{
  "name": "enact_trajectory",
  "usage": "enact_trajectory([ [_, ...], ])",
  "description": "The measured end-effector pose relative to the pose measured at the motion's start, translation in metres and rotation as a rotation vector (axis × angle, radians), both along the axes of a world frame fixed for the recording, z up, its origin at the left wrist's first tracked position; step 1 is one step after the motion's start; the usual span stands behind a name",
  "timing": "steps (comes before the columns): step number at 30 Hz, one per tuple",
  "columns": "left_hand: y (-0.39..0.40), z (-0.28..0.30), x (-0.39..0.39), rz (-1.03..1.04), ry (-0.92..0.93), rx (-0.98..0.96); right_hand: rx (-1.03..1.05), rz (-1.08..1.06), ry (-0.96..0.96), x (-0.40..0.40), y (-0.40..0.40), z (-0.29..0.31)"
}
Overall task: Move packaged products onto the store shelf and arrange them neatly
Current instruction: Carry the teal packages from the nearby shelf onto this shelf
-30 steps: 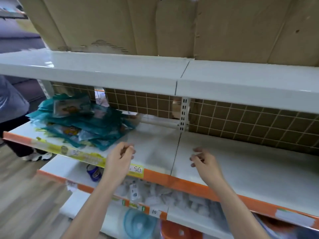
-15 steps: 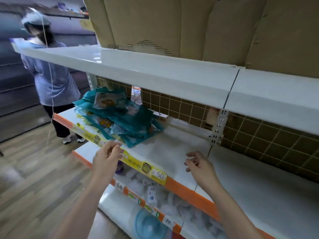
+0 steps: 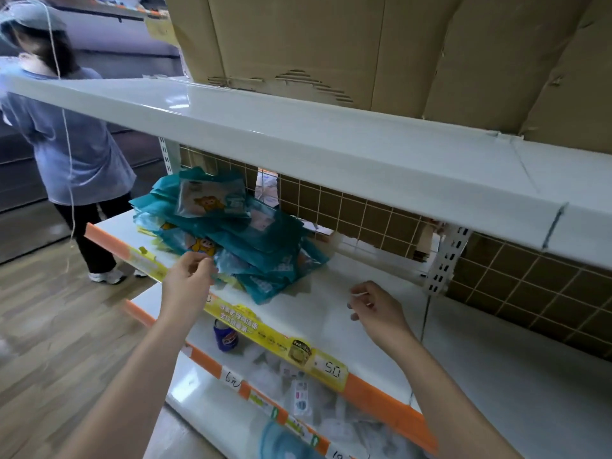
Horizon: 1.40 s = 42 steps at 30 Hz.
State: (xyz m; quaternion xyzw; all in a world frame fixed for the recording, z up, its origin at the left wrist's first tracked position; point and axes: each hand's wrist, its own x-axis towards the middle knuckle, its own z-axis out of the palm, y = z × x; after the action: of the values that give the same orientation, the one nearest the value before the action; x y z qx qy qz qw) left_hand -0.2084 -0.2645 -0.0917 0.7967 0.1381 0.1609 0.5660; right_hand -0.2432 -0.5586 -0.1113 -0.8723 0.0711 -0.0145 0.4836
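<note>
Head view, nearest first: two bare forearms are raised toward the middle shelf [image 3: 347, 306]. The left hand [image 3: 187, 284] is placed at the front edge of the pile, its fingers [image 3: 202, 265] pinched on the corner of a teal packet [image 3: 228, 278]. The right hand [image 3: 376, 308] is held over bare shelf, loosely curled, nothing grasped.

Just beyond the left hand, the heap of teal packets [image 3: 245, 233] is seen slumped on the left part of the shelf, untidy, corners overhanging toward the yellow price strip [image 3: 265, 329]. The pouches are judged light, soft and slick; they can be expected to slide off one another, so a hold across a sealed edge or flat under a small stack would be safer than a corner tug.

Open shelf is offered to the right of the heap, as far as the slotted upright [image 3: 447, 256]. Headroom is limited by the upper shelf [image 3: 298, 127], and the wire grid back panel [image 3: 381, 220] closes the rear. Cardboard boxes [image 3: 331, 44] are stacked above. Farther left, a person in a blue shirt [image 3: 66, 127] stands in the aisle.
</note>
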Motion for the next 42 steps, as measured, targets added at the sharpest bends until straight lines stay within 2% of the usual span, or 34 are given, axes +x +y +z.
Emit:
enact_trajectory([
  [11,0.105,0.007,0.139,-0.057,0.128,0.131,-0.151,-0.074,0.005,0.097,0.124,0.006],
  [18,0.158,-0.013,0.231,-0.100,0.254,0.041,-0.339,-0.113,-0.066,0.153,0.186,0.001],
  [20,0.157,-0.014,0.245,-0.133,0.287,-0.043,-0.429,-0.112,-0.051,0.168,0.194,-0.002],
  [22,0.155,-0.015,0.252,-0.177,0.360,-0.208,-0.491,-0.111,0.019,0.178,0.200,-0.008],
  [25,0.156,-0.017,0.256,-0.215,0.421,-0.399,-0.483,-0.106,0.078,0.183,0.212,-0.020],
  [30,0.165,-0.012,0.251,-0.215,0.304,-0.546,-0.562,-0.163,0.046,0.187,0.216,-0.034],
  [36,0.187,-0.007,0.228,-0.262,0.333,-0.741,-0.616,-0.237,-0.027,0.192,0.216,-0.043],
  [42,0.191,-0.009,0.233,-0.283,0.362,-0.720,-0.692,-0.238,-0.037,0.196,0.217,-0.044],
])
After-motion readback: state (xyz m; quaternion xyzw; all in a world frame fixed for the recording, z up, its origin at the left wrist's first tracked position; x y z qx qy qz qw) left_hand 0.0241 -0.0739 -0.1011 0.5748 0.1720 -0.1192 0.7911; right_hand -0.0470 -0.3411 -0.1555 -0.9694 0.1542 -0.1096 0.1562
